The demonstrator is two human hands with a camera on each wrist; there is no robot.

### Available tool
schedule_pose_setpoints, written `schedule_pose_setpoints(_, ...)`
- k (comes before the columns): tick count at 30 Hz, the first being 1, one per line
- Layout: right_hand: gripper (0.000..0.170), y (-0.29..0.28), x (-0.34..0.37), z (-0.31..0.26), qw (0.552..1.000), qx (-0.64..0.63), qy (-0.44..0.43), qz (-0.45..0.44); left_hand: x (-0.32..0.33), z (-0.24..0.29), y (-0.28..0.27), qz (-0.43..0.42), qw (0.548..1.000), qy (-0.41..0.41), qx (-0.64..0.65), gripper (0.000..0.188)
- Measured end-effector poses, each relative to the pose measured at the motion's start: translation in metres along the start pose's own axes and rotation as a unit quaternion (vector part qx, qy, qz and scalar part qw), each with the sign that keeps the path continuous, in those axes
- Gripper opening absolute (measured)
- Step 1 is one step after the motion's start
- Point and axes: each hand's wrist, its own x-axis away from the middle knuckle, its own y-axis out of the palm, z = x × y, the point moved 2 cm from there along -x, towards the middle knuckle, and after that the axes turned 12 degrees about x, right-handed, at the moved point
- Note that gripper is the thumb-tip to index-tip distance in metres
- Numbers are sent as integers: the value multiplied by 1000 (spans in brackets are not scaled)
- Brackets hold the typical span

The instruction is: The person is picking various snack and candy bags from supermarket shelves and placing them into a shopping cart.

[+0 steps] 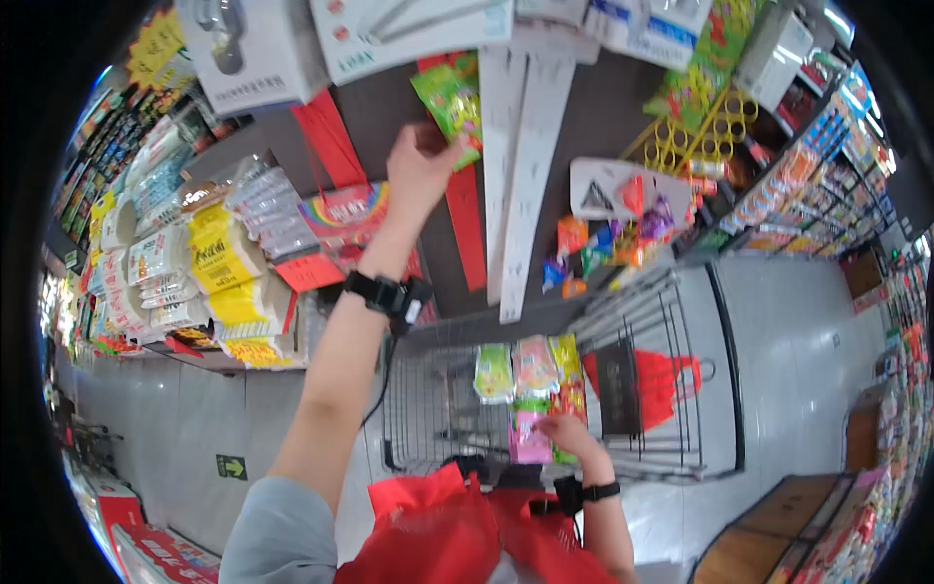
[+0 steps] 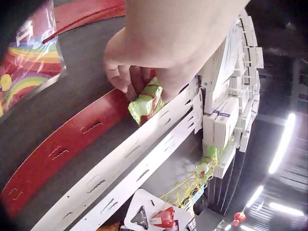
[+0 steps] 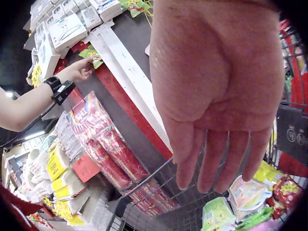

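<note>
A green snack packet (image 1: 455, 109) hangs at the red strip on the dark display, and my left hand (image 1: 420, 167) pinches its lower part. In the left wrist view the fingers of the left hand (image 2: 144, 57) curl round the packet (image 2: 148, 102), beside the white slotted strips. My right hand (image 1: 574, 435) is over the cart, near a pink packet (image 1: 530, 438); whether it touches it I cannot tell. The right wrist view shows the right hand (image 3: 216, 96) with fingers extended, above a green-lidded pack (image 3: 219, 214) and a pink pack (image 3: 247, 195).
The wire cart (image 1: 418, 389) stands against the display, with a red bag (image 1: 664, 389) at its right end. White boxes (image 1: 413, 34) line the top. Wrapped bundles (image 1: 219, 253) are stacked left; a tray of colourful candies (image 1: 623, 191) and yellow netting (image 1: 696, 136) are at right.
</note>
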Motion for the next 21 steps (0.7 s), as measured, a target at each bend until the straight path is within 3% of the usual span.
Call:
schedule_pose_setpoints(1, 22, 12, -3, 12, 1000, 5, -3, -1, 3, 17, 2, 7, 999, -7, -33, 37)
schedule_pose_setpoints(2, 22, 25, -10, 25, 998, 53, -31, 1, 3, 16, 1, -19, 997, 39, -60, 41)
schedule_pose_setpoints(4, 22, 3, 5, 9, 1000, -12, -19, 21, 0, 13, -2, -47, 992, 25, -111, 39)
schedule_pose_setpoints(5, 21, -8, 10, 3, 999, -16, -12, 36, -5, 9, -5, -62, 983, 62, -164, 37)
schedule_pose_setpoints(6, 23, -13, 15, 3, 995, -63, -23, 74, 6, 9, -4, -44, 985, 74, -152, 28)
schedule_pose_setpoints(7, 23, -17, 18, 5, 993, -108, -1, 51, 15, 11, -3, -25, 986, 88, -139, 20)
schedule_pose_setpoints(8, 23, -20, 22, 7, 990, -129, 6, 60, 12, 23, -2, -10, 994, 94, -62, 18)
schedule_pose_setpoints(9, 22, -23, 26, 12, 990, -132, 31, 46, 0, 15, -10, 39, 991, 114, -62, 18)
schedule_pose_setpoints(11, 21, -35, 39, 17, 980, -177, 45, 77, -3, 30, -14, 56, 988, 144, -10, 21)
schedule_pose_setpoints(14, 23, -37, 53, 43, 969, -203, 108, 93, -3, 35, -7, 67, 988, 126, 55, 26)
schedule_pose_setpoints(16, 23, -43, 64, 52, 958, -231, 124, 119, 4, 42, 2, 67, 962, 110, 241, 34)
schedule_pose_setpoints(19, 24, -42, 75, 73, 948, -247, 149, 134, 25, 38, 4, 17, 956, 45, 290, 35)
schedule_pose_setpoints(21, 25, -49, 83, 75, 940, -265, 194, 90, 59, 30, 3, -18, 968, -9, 252, 32)
